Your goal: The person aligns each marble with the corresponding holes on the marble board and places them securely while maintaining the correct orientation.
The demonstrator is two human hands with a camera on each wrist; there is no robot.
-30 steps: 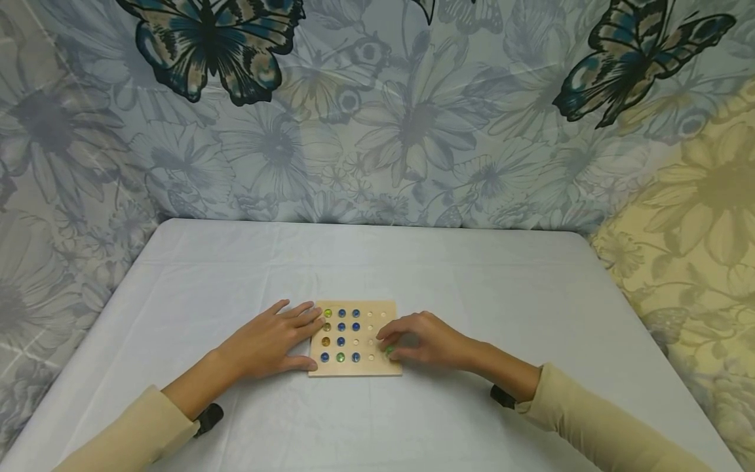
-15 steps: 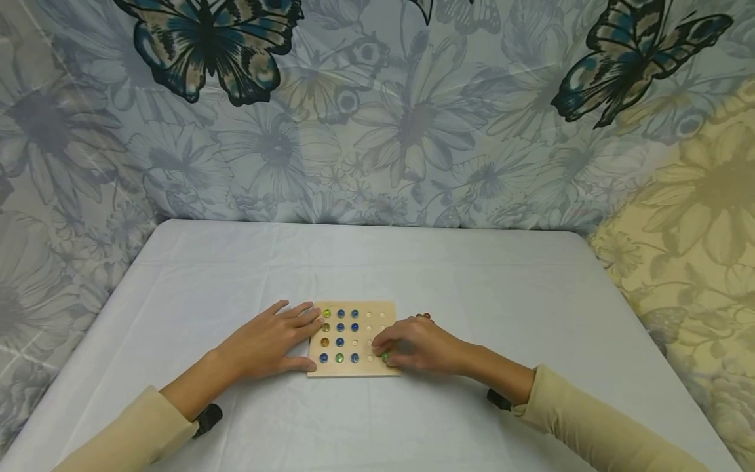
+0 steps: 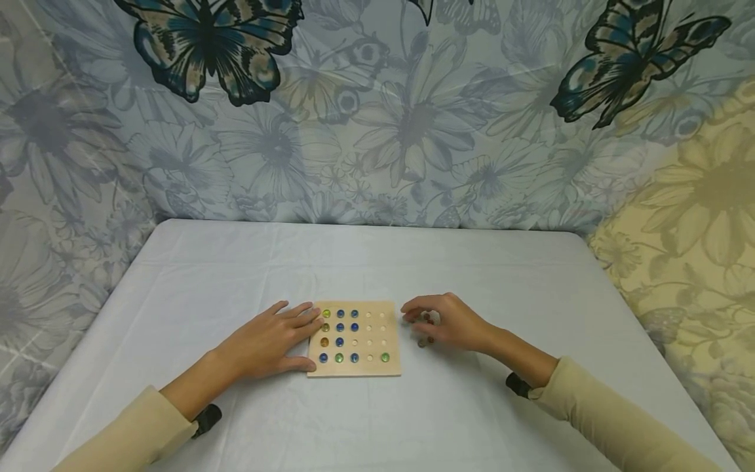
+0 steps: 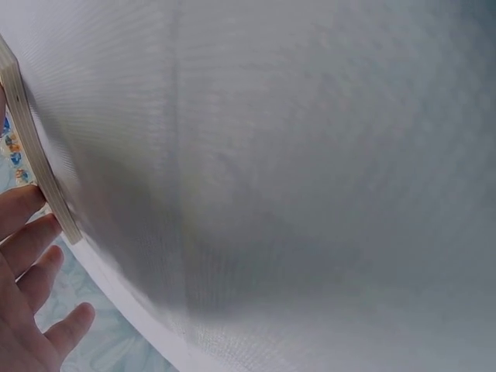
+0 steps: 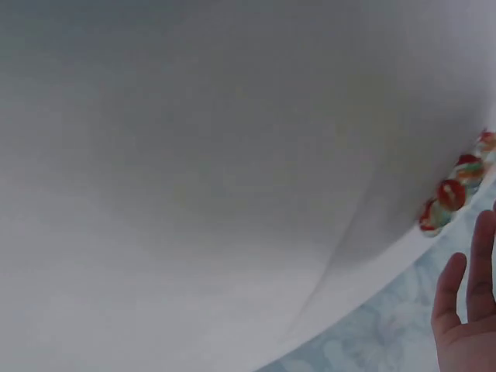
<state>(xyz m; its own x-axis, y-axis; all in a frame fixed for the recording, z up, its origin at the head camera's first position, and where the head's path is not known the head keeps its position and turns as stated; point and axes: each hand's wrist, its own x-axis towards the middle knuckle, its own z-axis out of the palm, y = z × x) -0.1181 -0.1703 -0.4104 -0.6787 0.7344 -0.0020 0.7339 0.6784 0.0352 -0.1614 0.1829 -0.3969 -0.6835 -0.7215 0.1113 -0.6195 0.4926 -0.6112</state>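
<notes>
A pale wooden board (image 3: 362,371) with rows of round hollows lies flat on the white table. Blue, green, yellow and amber marbles fill the left columns, and a green marble (image 3: 385,357) sits in the front right hollow. My left hand (image 3: 268,344) rests with fingers spread on the board's left side; the left wrist view shows its fingers along the board's edge (image 4: 39,147). Right of the board, my right hand (image 3: 454,326) hovers over loose marbles, fingers loosely bent, nothing visible in them. In the right wrist view, red-streaked marbles (image 5: 451,194) lie beyond its fingers.
A white cloth covers the table (image 3: 354,262). Behind it hangs a floral fabric (image 3: 377,151) with butterflies. Several hollows in the board's right columns hold no marble.
My right hand set the green marble in the front right hollow, let go, and moved right and back to the loose marbles. My left hand stayed in place.
</notes>
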